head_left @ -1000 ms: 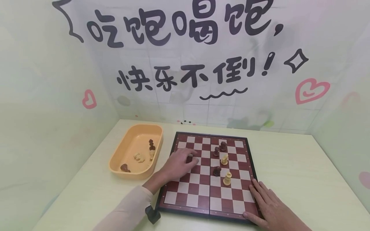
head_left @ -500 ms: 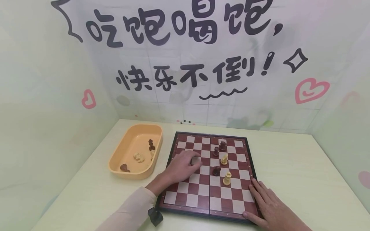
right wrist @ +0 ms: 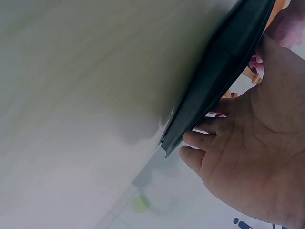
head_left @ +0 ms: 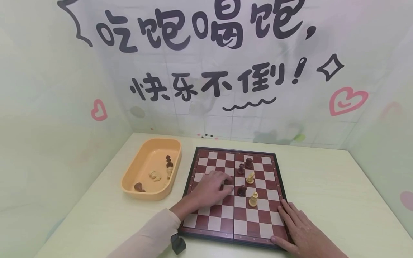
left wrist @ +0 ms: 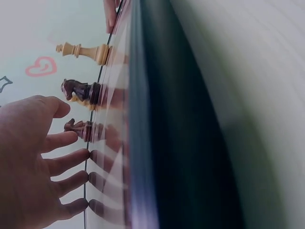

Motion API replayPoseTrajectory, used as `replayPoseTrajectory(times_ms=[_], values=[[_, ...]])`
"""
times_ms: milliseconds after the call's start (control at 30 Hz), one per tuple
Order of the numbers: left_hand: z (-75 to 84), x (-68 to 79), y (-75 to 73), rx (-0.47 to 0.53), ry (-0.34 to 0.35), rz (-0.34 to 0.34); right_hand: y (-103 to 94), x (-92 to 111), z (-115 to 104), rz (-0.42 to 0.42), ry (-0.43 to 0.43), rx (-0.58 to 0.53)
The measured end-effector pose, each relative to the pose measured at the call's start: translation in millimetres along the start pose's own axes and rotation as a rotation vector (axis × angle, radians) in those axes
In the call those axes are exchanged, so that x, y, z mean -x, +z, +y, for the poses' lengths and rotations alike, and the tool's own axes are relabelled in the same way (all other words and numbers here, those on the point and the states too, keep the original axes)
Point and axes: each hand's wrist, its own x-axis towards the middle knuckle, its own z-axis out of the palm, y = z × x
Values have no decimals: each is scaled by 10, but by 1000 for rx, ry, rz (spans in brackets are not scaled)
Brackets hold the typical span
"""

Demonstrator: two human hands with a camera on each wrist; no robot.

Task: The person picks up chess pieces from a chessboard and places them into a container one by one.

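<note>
Rounded orange plastic tray point(head_left: 155, 196), holding cream and brown chess pieces point(head_left: 155, 176). Left hand point(head_left: 211, 189): thumb and forefinger parted, grasping nothing. Dark brown horse-headed knight point(head_left: 242, 191): upright on red-and-white checkered board point(head_left: 227, 224), just right of this nearer hand's thumb tip. Right hand point(head_left: 304, 233): fingers straight, resting on board's right edge.

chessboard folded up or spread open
Spread open: in the head view the chessboard lies flat, with squares showing on both sides of its middle seam.

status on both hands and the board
Left hand empty, beside dark knight. Right hand on edge of chessboard. Knight upright, ungripped. Light piece close by.
</note>
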Motion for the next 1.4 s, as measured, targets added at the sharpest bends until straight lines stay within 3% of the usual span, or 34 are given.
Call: replayPoseTrajectory(times_ms=[600, 1000, 1400], values=[[124, -54, 164, -81, 43, -36, -6, 9, -8, -19, 6, 6], [175, -74, 189, -108, 60, -40, 2, 13, 6, 30, -15, 20], [184, -115, 201, -125, 62, -52, -20, 6, -22, -16, 9, 12]])
